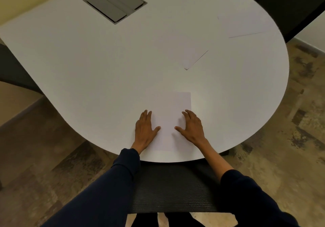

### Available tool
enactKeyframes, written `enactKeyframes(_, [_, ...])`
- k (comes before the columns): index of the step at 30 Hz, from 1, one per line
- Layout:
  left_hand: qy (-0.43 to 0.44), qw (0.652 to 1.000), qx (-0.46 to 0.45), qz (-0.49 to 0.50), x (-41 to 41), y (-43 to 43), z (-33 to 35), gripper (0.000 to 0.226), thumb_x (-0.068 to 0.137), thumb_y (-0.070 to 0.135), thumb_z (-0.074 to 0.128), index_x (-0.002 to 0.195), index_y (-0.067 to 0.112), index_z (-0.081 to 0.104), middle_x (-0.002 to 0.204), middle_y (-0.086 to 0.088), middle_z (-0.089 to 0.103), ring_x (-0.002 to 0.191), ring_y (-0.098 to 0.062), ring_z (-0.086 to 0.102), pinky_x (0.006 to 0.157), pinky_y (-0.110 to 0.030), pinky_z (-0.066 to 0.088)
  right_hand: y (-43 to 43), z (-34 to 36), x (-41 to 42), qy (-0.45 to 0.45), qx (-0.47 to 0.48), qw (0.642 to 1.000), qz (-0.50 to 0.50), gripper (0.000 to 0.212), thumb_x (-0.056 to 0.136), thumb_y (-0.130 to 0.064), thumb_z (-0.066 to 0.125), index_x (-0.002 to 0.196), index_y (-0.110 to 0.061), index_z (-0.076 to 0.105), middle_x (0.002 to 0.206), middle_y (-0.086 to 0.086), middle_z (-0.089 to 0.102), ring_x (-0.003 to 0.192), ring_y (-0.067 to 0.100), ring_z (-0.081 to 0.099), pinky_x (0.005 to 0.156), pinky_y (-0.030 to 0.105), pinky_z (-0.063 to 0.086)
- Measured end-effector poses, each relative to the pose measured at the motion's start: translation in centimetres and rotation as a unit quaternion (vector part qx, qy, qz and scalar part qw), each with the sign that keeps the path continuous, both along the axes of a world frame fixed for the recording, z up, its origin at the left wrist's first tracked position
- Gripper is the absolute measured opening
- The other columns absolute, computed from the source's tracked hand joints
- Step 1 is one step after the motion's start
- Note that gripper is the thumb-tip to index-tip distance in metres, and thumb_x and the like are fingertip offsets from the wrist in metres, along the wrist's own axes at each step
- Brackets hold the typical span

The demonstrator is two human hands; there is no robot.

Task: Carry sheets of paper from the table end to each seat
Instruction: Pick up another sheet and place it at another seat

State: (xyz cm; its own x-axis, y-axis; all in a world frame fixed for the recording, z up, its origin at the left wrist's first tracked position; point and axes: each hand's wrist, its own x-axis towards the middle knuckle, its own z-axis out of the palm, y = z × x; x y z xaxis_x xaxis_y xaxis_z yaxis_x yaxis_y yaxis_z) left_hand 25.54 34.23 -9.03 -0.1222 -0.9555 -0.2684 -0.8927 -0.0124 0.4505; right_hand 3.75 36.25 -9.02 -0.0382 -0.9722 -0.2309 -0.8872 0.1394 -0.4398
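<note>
Head view: a person is leaning over a mesh chair back [173,188] at the rounded end of a white table [88,65].
Left hand [145,130]: lying flat and spread, holding nothing, pressing the left edge of a paper sheet [173,116] at 6 o'clock.
Right hand [192,127]: likewise flat, gripping nothing, pressing the right edge.
Progress: another sheet [193,58] is lying at 2 o'clock, a third sheet [242,26] beyond; remaining seats are probably waiting.

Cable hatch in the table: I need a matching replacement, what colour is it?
Dark grey, set in the white table; the hatch shows in the head view.
</note>
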Motion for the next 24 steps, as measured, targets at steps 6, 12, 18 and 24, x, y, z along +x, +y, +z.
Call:
enactKeyframes(6, [0.039,0.997,-0.058,0.017,-0.2,0.9,4.0,0.068,0.101,0.04,0.045,0.156,0.012,0.017,0.165,-0.008,0.013,0.153,-0.022,0.009,0.124,-0.041,0.014,1.2,3.4,-1.0,-0.019,-0.051,0.998,-0.016,0.072,0.09,-0.049,0.06,0.147,-0.013,0.037,0.156,0.007,0.034,0.146,0.023,0.029,0.117,0.04,0.027])
enactKeyframes(12, [0.064,0.992,-0.104,0.019,-0.9,2.7,8.8,0.062,0.105,0.041,0.032,0.157,0.012,0.014,0.165,-0.006,0.01,0.153,-0.018,0.007,0.125,-0.038,0.008,3.2,8.5,-2.4,-0.03,-0.162,0.986,-0.035,0.054,0.092,-0.043,0.059,0.136,-0.013,0.05,0.138,0.004,0.051,0.13,0.022,0.046,0.106,0.036,0.034])
enactKeyframes(18, [0.106,0.984,-0.144,0.006,-1.8,5.4,13.0,0.061,0.105,0.041,0.029,0.157,0.011,0.014,0.164,-0.008,0.013,0.153,-0.02,0.006,0.125,-0.038,0.007,6.2,13.9,-3.3,-0.049,-0.253,0.96,-0.11,0.045,0.093,-0.037,0.06,0.132,-0.015,0.054,0.131,0.003,0.056,0.123,0.021,0.051,0.102,0.036,0.037])
enactKeyframes(24, [0.125,0.975,-0.183,-0.006,-2.9,9.4,15.5,0.064,0.104,0.045,0.031,0.157,0.013,0.015,0.164,-0.008,0.013,0.153,-0.021,0.006,0.125,-0.041,0.01,10.3,17.9,-4.8,-0.06,-0.296,0.941,-0.155,0.046,0.094,-0.037,0.057,0.134,-0.015,0.052,0.132,0.003,0.056,0.124,0.021,0.05,0.102,0.037,0.037])
